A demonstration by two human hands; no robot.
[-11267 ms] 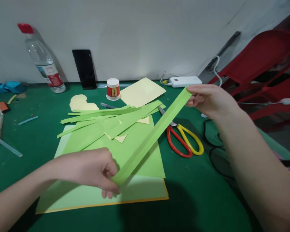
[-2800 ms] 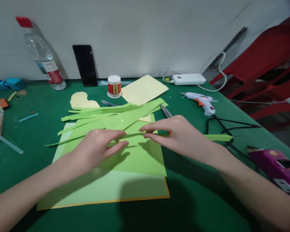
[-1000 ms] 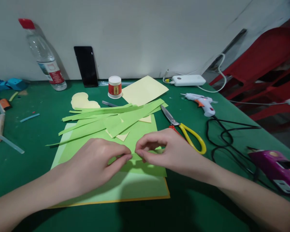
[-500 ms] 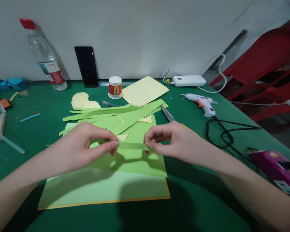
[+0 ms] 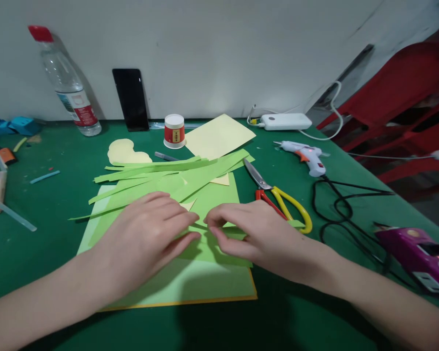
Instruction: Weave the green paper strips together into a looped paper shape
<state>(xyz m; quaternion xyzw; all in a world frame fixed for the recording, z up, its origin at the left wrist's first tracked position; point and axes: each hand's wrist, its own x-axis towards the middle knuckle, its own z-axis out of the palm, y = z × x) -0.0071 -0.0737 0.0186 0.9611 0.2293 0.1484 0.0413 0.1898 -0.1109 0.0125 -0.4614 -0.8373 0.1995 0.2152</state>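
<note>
A narrow light-green paper strip (image 5: 296, 224) runs behind my right hand (image 5: 254, 231), and its end sticks out past that hand toward the scissors. The thumb and forefinger of my right hand pinch the strip. My left hand (image 5: 153, 236) is close by on the left, its fingers curled together round the strip's other part, which is mostly hidden. Both hands hover over a green paper sheet (image 5: 227, 253). Several cut green strips (image 5: 149, 170) lie in a loose pile beyond them. Scissors (image 5: 258, 175) with red and yellow handles rest beside the pile, partly behind my right hand.
A paper cup (image 5: 174, 131), a phone (image 5: 130, 100) and a water bottle (image 5: 71, 92) stand along the wall. Cream paper (image 5: 219, 136) lies near the cup. To the right are a glue gun (image 5: 303, 156), a white power strip (image 5: 285, 122) and a purple device (image 5: 417, 258).
My left hand has turned over more, with its back showing, and the hands have come closer together. The strip has slid rightward past my right hand. The scissors' handles now show.
</note>
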